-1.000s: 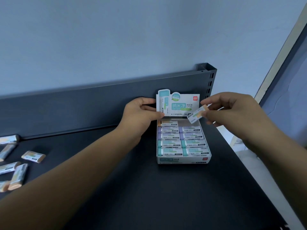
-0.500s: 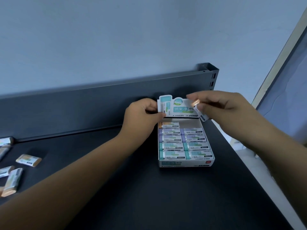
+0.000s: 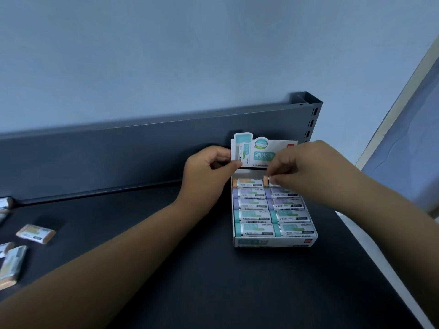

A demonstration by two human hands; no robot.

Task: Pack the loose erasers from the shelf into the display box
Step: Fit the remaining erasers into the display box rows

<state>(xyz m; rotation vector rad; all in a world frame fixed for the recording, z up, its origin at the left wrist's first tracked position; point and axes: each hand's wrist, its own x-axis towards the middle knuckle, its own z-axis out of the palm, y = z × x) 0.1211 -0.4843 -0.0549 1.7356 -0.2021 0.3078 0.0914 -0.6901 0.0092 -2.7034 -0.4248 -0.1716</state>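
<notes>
A pale blue wall fills the upper view, and below it runs the dark shelf with its upright back panel. Toward the right of the shelf sits the box, open on top, its printed flap standing up at the far side against the back panel. Inside, packed erasers lie in two columns: teal-ended ones nearest, purple-ended behind them, and one orange-ended in the far left slot. The left hand reaches in from the lower left, its grip pinched on the flap's left lower corner, thumb in front. The right hand comes in from the right, fingers bunched together on an orange-ended eraser which sits at the far right slot of the box, just beside the orange one already there; the hand hides most of it, so I cannot tell whether it is fully seated. Well apart, at the shelf's left edge, loose erasers lie scattered, some cut off by the frame.
</notes>
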